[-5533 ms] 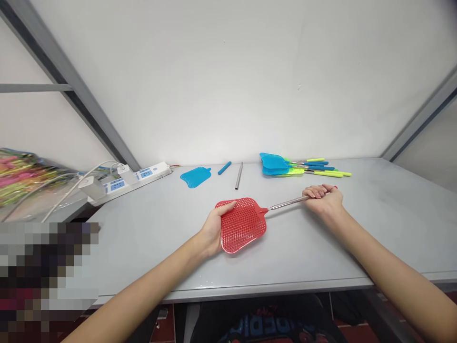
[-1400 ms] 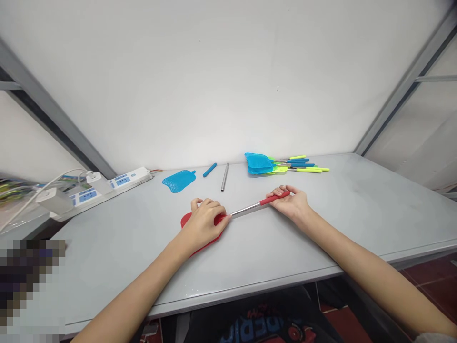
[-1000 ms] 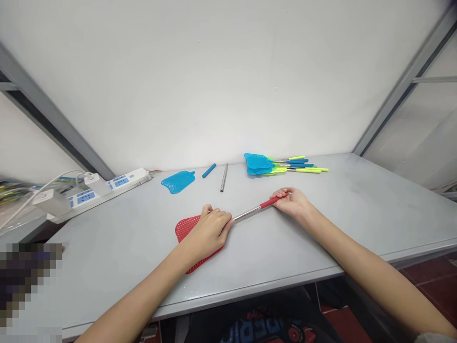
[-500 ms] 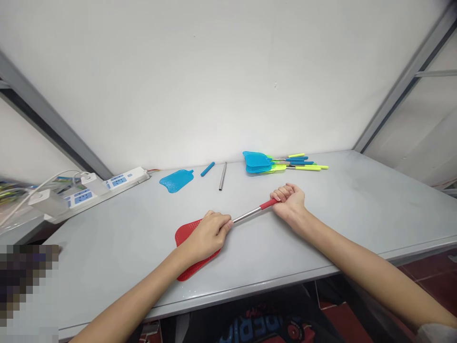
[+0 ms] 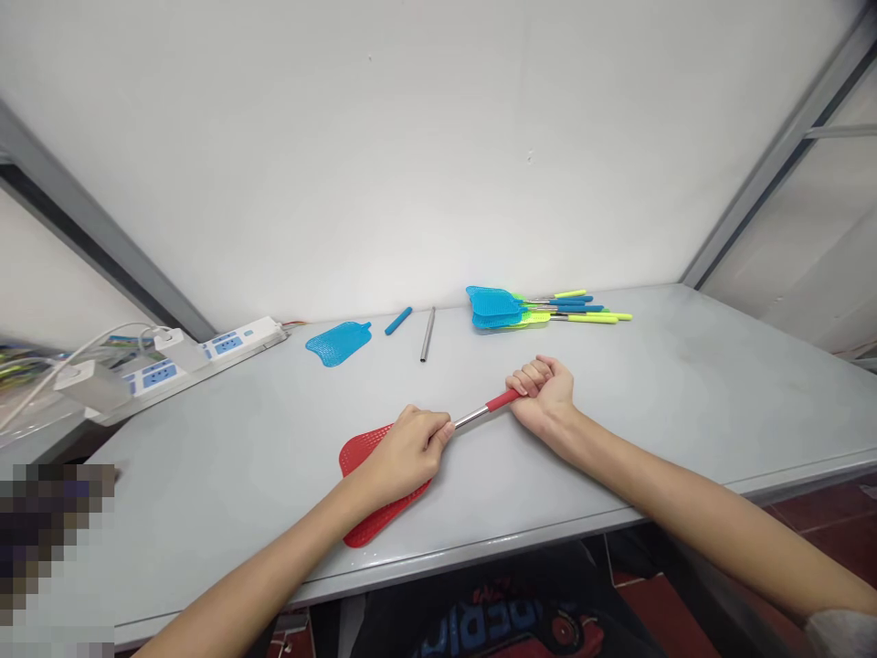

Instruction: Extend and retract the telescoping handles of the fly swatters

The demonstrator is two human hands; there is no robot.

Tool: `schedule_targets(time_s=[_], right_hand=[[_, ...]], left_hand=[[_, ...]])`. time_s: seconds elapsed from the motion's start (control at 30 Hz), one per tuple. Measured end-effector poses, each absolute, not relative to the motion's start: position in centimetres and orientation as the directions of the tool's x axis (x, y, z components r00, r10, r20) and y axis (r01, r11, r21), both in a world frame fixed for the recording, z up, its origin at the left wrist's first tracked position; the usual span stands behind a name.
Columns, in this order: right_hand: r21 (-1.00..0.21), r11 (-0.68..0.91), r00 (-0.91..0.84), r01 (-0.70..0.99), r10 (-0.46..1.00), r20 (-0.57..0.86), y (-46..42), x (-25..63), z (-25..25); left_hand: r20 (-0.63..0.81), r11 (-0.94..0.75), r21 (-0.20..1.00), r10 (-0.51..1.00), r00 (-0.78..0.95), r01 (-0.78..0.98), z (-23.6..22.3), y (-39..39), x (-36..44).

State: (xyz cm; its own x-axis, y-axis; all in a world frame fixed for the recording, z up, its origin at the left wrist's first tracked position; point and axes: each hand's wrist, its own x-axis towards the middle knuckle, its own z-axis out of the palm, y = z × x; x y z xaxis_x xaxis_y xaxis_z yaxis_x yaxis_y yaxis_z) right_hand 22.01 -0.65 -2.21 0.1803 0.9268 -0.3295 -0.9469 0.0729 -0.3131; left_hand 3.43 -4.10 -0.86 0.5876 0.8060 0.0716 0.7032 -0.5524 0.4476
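A red fly swatter (image 5: 370, 512) lies on the grey table (image 5: 685, 411) in front of me. My left hand (image 5: 404, 452) is closed over the neck of its mesh head, pinching the near end of the metal rod (image 5: 471, 418). My right hand (image 5: 541, 393) is a fist around the red grip at the rod's other end. Only a short length of rod shows between the two hands.
Toward the wall lie a loose blue swatter head (image 5: 339, 343), a blue grip (image 5: 398, 320) and a bare metal rod (image 5: 427, 334). A pile of blue and green swatters (image 5: 527, 311) sits right of them. A power strip (image 5: 206, 347) with plugged chargers is on the left.
The swatter's telescopic rod has become shorter: my right hand slid the red grip toward my left hand, which shifted from the mesh onto the neck. The camera drifted right.
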Motion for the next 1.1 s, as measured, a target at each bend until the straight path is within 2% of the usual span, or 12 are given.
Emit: schedule_targets(time_s=[0.23,0.37,0.73,1.1], right_hand=[[-0.303,0.064,0.166,-0.951,0.93,-0.328,-0.7,22.0,-2.2],[-0.335,0.06,0.172,-0.94,0.934,-0.315,-0.6,22.2,-2.4],[-0.301,-0.044,0.055,-0.953,0.948,-0.312,0.0,23.2,-2.4],[-0.316,-0.055,0.065,-0.947,0.931,-0.358,0.0,23.5,-2.2]], left_hand=[[0.082,-0.554,0.437,0.809,0.582,0.708,-1.0,-4.2,3.7],[0.102,-0.571,0.426,0.801,0.59,0.702,-1.1,-4.1,3.8],[0.171,-0.655,0.385,0.743,0.647,0.651,-1.5,-3.5,3.3],[0.243,-0.694,0.245,0.72,0.651,0.677,-1.0,-3.9,3.2]])
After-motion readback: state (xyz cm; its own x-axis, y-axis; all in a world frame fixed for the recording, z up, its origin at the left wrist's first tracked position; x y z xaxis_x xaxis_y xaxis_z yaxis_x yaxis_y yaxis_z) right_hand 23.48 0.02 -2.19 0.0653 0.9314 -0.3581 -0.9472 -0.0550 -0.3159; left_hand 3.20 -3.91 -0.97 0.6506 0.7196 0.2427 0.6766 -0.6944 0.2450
